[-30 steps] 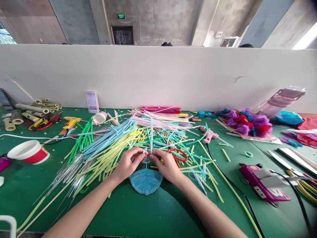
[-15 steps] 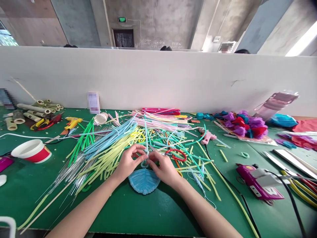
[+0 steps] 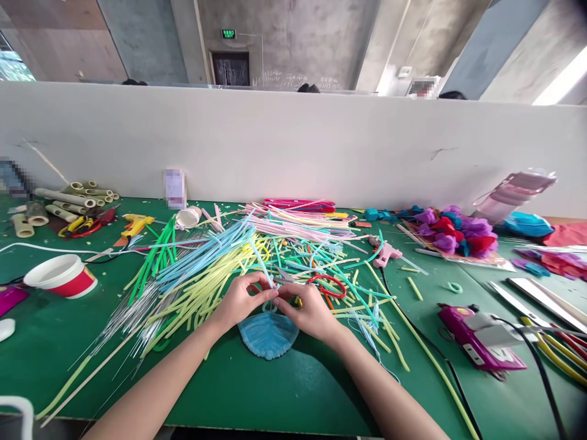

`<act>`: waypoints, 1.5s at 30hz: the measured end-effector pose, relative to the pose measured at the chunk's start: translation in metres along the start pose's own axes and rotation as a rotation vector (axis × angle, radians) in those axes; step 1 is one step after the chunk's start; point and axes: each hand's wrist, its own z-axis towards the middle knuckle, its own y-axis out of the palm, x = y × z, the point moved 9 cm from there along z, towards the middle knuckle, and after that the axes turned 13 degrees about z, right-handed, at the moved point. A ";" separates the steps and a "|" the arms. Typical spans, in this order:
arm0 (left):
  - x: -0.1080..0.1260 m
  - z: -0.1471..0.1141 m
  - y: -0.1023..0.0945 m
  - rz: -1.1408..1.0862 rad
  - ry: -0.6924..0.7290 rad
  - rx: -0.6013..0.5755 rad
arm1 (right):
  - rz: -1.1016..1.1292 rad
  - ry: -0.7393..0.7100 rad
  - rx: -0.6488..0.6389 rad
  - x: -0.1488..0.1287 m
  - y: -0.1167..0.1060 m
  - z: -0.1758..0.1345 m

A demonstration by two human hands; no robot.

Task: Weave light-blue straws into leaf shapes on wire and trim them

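Observation:
My left hand (image 3: 245,297) and my right hand (image 3: 306,304) meet in front of me, fingertips pinched together on a light blue pipe cleaner (image 3: 263,263). Its straight length slants up and to the left from my fingers, and a small curled loop shows just beneath them. Below the hands lies a light blue leaf-shaped piece (image 3: 268,336) with a ridge along its middle. Red-handled scissors (image 3: 326,285) rest just beyond my right hand. Yellow pipe cleaners (image 3: 202,287) and blue pipe cleaners (image 3: 206,250) are heaped to the left of my left hand.
A paper cup (image 3: 62,276) and a yellow glue gun (image 3: 136,226) stand at left. On the right are a pink glue gun (image 3: 385,253), a purple power strip (image 3: 477,339) with cords, and pliers (image 3: 557,354). A white partition (image 3: 293,143) closes off the back.
The pipe cleaner's upright length has tipped to the left. My fingertips have drawn closer together around its lower part. The leaf-shaped piece stays in place on the table.

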 end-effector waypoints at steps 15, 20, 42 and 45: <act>0.017 0.002 -0.023 0.083 0.081 0.088 | 0.151 -0.007 0.359 0.008 -0.034 0.001; 0.026 0.000 -0.043 0.145 0.115 0.150 | -0.063 -0.166 0.545 -0.008 -0.057 -0.008; 0.019 -0.001 0.004 0.647 0.196 0.101 | 0.429 0.083 0.209 0.026 -0.010 0.005; 0.020 -0.002 0.008 0.672 0.202 0.140 | 0.457 0.112 0.163 0.026 -0.004 0.005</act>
